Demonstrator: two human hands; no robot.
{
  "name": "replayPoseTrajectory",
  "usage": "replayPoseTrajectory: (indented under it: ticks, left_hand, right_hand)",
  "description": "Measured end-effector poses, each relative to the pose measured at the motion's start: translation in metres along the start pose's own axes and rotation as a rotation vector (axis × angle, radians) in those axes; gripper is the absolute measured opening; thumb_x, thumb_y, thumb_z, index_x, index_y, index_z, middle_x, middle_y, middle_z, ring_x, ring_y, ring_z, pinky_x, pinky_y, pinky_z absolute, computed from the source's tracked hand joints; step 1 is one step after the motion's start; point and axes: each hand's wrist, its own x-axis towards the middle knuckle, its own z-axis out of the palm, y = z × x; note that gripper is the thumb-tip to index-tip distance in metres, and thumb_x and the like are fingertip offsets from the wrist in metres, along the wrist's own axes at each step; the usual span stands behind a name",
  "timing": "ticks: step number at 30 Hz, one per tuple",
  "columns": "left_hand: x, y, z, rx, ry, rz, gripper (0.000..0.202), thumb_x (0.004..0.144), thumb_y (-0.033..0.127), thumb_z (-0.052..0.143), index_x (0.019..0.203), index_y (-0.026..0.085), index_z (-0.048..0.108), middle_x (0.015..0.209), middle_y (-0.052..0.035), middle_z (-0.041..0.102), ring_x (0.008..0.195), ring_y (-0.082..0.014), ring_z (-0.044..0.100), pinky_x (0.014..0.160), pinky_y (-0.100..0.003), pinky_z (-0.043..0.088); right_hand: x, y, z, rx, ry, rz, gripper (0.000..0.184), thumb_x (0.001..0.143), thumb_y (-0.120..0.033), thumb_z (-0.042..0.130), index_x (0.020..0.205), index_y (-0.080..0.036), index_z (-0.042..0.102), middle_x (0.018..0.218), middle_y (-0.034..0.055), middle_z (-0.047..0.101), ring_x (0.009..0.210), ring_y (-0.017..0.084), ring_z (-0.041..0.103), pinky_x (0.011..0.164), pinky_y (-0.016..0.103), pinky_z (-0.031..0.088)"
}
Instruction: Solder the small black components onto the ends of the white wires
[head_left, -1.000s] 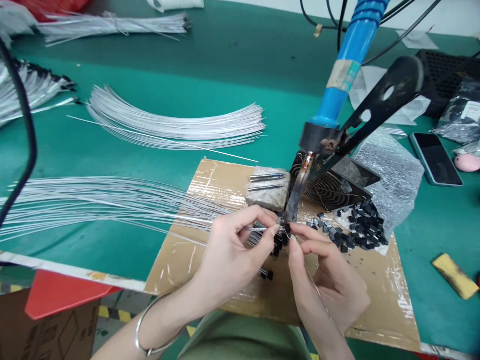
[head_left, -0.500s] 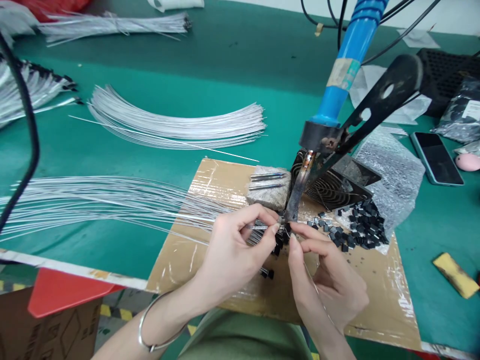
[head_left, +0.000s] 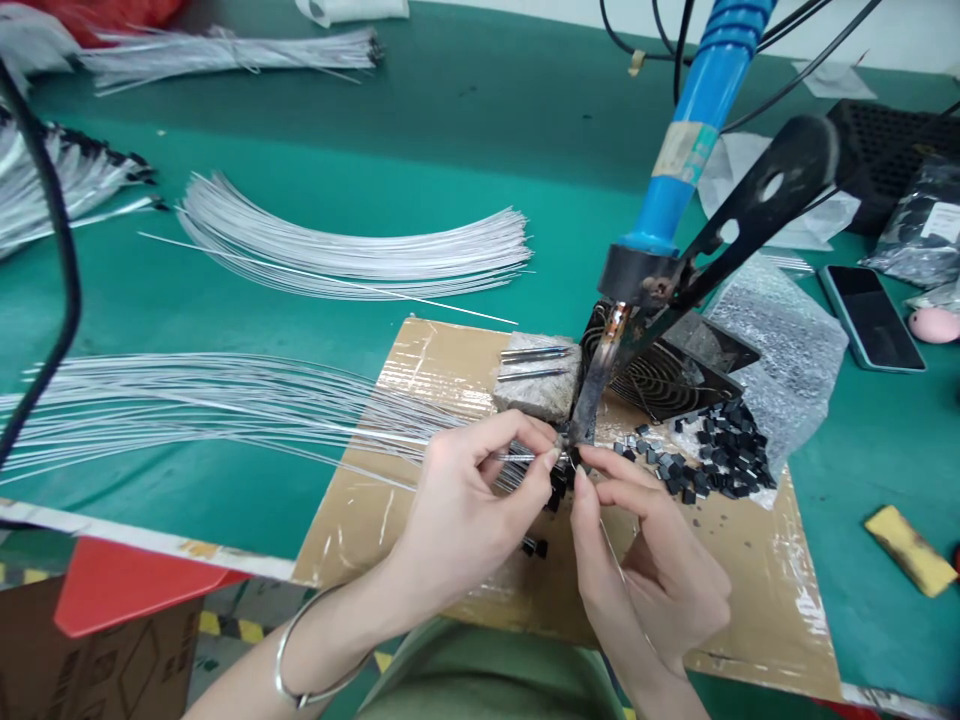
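Table (head_left: 420,130), green, at which the work is done. Cardboard sheet (head_left: 750,610), laid at the near edge. Soldering iron (head_left: 651,236), blue-handled, fixed in a black bracket, its tip pointed down to the fingertips. Loose wires (head_left: 225,390), spread from the left and passed under the left hand; a second bundle of white wires (head_left: 352,255) is laid beyond them.

Left hand (head_left: 480,500): closed, with a held wire (head_left: 519,457) pinched between thumb and forefinger. Right hand (head_left: 652,555): curled, with a thin metal strand (head_left: 622,573) gripped near its upper end, the rest trailed back along the palm.

Fan (head_left: 645,385), black, set just right of the tip. Stone block (head_left: 534,402), set beyond the left hand, metal rods laid on top. Black pieces (head_left: 731,450), heaped to the right, beyond the right hand.

Position: the held wire's long axis is run left to right, its end brought beneath the tip and pointed toward the right fingertips. That end is placed in the narrow gap between the hands, nearer the left. The strand is brought up from the near side, crosswise to the wire; whether tip, strand and wire are touching cannot be told.
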Motion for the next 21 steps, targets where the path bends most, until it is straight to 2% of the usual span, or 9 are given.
replayPoseTrajectory:
  ticks: [5, 21]
  left_hand:
    - [-0.0004, -0.0017, -0.0003, -0.005, -0.006, 0.005, 0.015, 0.084, 0.012, 0.067, 0.072, 0.018, 0.073, 0.077, -0.001, 0.081, 0.073, -0.0125, 0.075, 0.064, -0.016, 0.056]
    - [-0.0017, -0.0032, -0.0022, 0.027, -0.007, 0.029, 0.016, 0.084, 0.01, 0.066, 0.071, 0.018, 0.073, 0.075, -0.0002, 0.08, 0.068, -0.0113, 0.073, 0.056, -0.015, 0.051]
  right_hand:
    - [0.0005, -0.0005, 0.0007, -0.009, -0.009, 0.012, 0.018, 0.092, -0.001, 0.077, 0.096, -0.018, 0.071, 0.103, 0.0063, 0.086, 0.087, 0.015, 0.084, 0.087, 0.023, 0.069]
    - [0.0036, -0.0031, -0.0001, -0.034, 0.006, -0.015, 0.016, 0.094, -0.001, 0.076, 0.095, -0.017, 0.072, 0.099, 0.0058, 0.086, 0.084, 0.015, 0.085, 0.086, 0.023, 0.07]
